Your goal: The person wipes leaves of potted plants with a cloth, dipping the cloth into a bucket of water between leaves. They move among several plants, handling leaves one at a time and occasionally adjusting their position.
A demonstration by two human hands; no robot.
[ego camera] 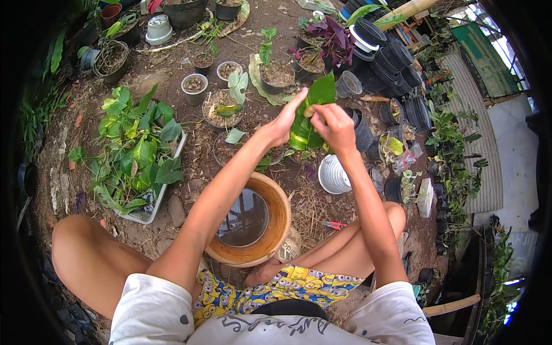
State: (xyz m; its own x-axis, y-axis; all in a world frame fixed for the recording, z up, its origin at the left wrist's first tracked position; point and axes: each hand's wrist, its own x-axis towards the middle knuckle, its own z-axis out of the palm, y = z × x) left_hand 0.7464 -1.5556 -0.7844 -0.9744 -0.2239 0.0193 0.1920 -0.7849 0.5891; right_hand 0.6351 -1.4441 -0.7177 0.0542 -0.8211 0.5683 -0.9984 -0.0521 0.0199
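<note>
A large green leaf with yellow variegation (323, 89) is held up in front of me, over the potted plants. From its left side my left hand (285, 118) supports it, with the palm and fingers against or behind the leaf. My right hand (334, 125) pinches a small tan piece (308, 111) against the leaf's face; what the piece is, I cannot tell. Nearer to me, a round orange-brown basin (278, 207) holds dark water (243, 217) between my legs. Part of my left fingers is hidden by the leaf.
At the left, a white tray (151, 215) is heaped with leafy cuttings (142, 151). Red-handled pruners (334, 225) lie by my right leg. A ribbed white pot (334, 174), small potted plants (194, 84) and stacked black pots (390, 60) stand on the soil.
</note>
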